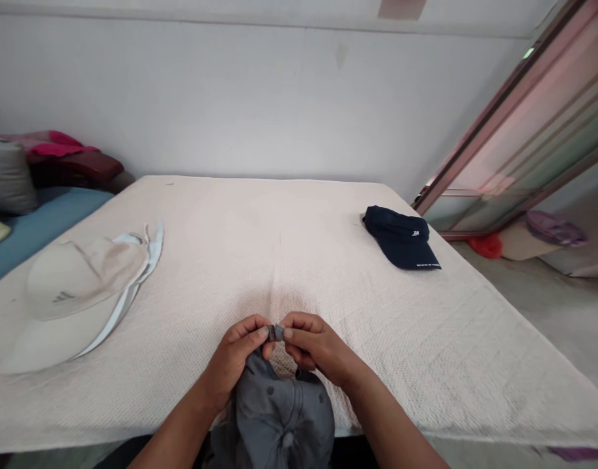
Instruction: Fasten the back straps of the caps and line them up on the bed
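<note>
A dark grey baseball cap [284, 417] lies at the table's front edge, its top button facing up and its back strap [278, 333] away from me. My left hand [241, 352] pinches the left part of that strap, at a small dark buckle. Close beside it, my right hand [314, 344] pinches the strap's other end between thumb and finger. The two pinches nearly meet above the cap's rear opening. Whether the strap is fastened through the buckle I cannot tell. The cap's brim is hidden from view.
Light beige caps [84, 280], stacked over a pale blue-white one, lie on the left of the cloth-covered table [260, 228]. A navy cap [399, 236] sits on the right. Behind stands a white wall [230, 98]. A blue seat with a grey cushion [8, 174] is at left.
</note>
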A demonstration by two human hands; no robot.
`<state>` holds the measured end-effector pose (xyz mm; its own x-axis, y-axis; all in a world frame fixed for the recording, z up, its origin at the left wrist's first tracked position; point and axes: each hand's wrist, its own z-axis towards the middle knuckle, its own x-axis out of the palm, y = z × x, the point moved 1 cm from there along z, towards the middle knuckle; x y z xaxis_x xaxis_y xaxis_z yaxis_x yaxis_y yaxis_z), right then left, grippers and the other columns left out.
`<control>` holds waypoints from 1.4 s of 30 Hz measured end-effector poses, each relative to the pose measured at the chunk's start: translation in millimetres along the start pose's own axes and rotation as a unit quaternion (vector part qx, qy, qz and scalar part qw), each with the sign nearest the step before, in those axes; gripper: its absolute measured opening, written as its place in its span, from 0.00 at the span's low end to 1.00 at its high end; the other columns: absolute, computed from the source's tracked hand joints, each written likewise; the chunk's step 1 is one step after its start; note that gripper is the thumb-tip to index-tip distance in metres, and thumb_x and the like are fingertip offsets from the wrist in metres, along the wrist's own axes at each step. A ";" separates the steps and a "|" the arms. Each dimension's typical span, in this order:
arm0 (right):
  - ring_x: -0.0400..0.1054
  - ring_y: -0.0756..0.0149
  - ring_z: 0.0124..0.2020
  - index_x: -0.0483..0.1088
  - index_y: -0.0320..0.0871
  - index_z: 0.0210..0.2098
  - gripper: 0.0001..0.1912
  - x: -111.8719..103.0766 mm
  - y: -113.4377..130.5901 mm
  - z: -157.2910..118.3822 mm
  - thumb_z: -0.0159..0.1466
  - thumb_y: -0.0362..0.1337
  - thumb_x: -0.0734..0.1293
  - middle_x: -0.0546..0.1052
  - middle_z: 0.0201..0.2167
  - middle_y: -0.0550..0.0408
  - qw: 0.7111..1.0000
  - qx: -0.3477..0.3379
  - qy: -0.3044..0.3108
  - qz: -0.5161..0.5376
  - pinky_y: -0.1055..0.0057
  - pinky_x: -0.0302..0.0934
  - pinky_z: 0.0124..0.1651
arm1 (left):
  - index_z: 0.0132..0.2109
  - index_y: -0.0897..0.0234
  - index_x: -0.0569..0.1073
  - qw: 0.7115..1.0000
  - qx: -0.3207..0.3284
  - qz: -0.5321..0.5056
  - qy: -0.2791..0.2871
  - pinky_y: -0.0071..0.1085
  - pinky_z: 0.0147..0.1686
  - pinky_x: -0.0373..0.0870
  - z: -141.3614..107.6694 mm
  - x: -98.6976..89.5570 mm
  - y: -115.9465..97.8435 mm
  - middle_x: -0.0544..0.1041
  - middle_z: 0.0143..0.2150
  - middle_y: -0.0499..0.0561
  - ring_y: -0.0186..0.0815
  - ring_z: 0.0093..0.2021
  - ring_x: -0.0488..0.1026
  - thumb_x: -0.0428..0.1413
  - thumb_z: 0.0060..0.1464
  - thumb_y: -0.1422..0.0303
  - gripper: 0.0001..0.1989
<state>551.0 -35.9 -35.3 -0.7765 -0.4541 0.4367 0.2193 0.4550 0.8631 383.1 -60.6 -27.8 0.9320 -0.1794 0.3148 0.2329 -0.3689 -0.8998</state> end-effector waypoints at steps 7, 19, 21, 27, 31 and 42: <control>0.45 0.81 0.13 0.66 0.40 0.28 0.13 -3.3 -4.4 -0.4 0.61 0.44 0.67 0.61 0.15 0.66 0.999 0.001 0.039 0.015 0.78 0.38 0.17 | 0.31 0.65 0.73 0.998 -0.034 -0.050 0.000 0.21 0.21 0.54 1.8 -0.7 4.4 0.67 0.22 0.44 0.25 0.21 0.59 0.57 0.54 0.66 0.06; 0.46 0.82 0.13 0.63 0.40 0.26 0.14 -2.9 -5.6 -1.2 0.59 0.42 0.69 0.64 0.16 0.65 0.997 0.016 0.037 0.065 0.80 0.38 0.16 | 0.38 0.63 0.71 0.997 -0.045 -0.066 0.001 0.21 0.23 0.57 2.8 -2.7 10.7 0.69 0.23 0.43 0.25 0.22 0.63 0.58 0.53 0.67 0.06; 0.46 0.82 0.13 0.63 0.40 0.25 0.15 -2.3 -6.1 -1.0 0.60 0.43 0.69 0.64 0.16 0.65 0.997 0.016 0.037 0.070 0.79 0.38 0.16 | 0.37 0.63 0.70 0.998 -0.043 -0.056 0.006 0.21 0.23 0.56 2.6 -2.5 10.7 0.68 0.23 0.43 0.25 0.22 0.62 0.58 0.53 0.67 0.06; 0.47 0.81 0.13 0.64 0.40 0.27 0.14 -1.5 -8.1 0.6 0.60 0.44 0.68 0.64 0.16 0.65 0.999 0.002 0.023 0.027 0.79 0.38 0.15 | 0.35 0.63 0.67 0.999 -0.034 -0.022 0.005 0.22 0.23 0.57 1.8 -0.5 9.3 0.69 0.23 0.43 0.26 0.23 0.63 0.58 0.53 0.67 0.07; 0.48 0.81 0.13 0.64 0.42 0.34 0.12 1.7 -8.6 0.7 0.61 0.44 0.67 0.66 0.18 0.64 0.999 -0.008 0.025 0.036 0.79 0.39 0.15 | 0.34 0.63 0.66 0.999 -0.026 0.009 -0.017 0.24 0.26 0.61 5.1 -0.7 8.6 0.71 0.23 0.44 0.29 0.25 0.67 0.58 0.52 0.67 0.07; 0.56 0.77 0.19 0.65 0.42 0.36 0.07 0.4 -3.5 -1.1 0.60 0.38 0.66 0.72 0.23 0.59 0.997 -0.044 0.033 -0.063 0.79 0.48 0.21 | 0.32 0.67 0.72 0.994 -0.095 -0.043 0.015 0.24 0.28 0.66 5.6 2.3 6.9 0.75 0.23 0.48 0.31 0.25 0.72 0.60 0.48 0.71 0.05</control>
<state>550.6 -38.6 -37.8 -0.7612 -0.5539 0.3372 0.1761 0.3239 0.9296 388.4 -58.5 -35.0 0.9017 -0.1662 0.3991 0.2518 -0.5486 -0.7973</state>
